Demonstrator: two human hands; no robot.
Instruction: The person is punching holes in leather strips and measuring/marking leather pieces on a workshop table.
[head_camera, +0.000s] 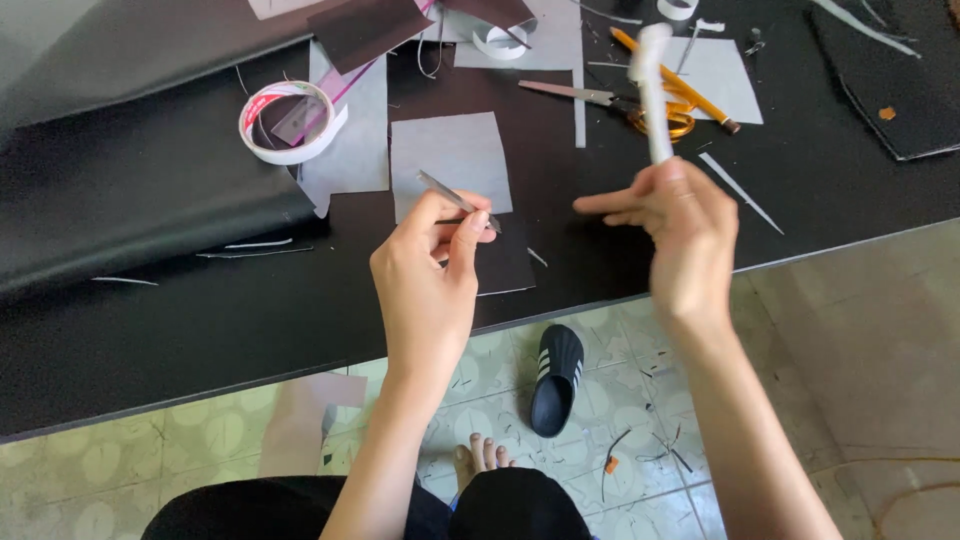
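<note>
Over black tabletop (150, 320):
Left hand (425, 285): fingers clamped on thin metal tweezers (455, 199).
Right hand (680, 235): fingers closed round blurred white stick (652, 95).
Ten o'clock: white round tape roll (292, 122).

Home craft or small workshop corner, not a factory. Black worktable (180, 330) littered with cut grey sheets (450, 160), dark material scraps, thin offcut slivers. Roll of tape (290, 122), orange-handled scissors (640, 108), pencil (680, 85) lying about. Patterned floor tiles (120, 460) below, more scraps scattered there. Bare foot (480, 458) and black striped slipper (556, 380) under table edge: domestic, informal setting.
</note>
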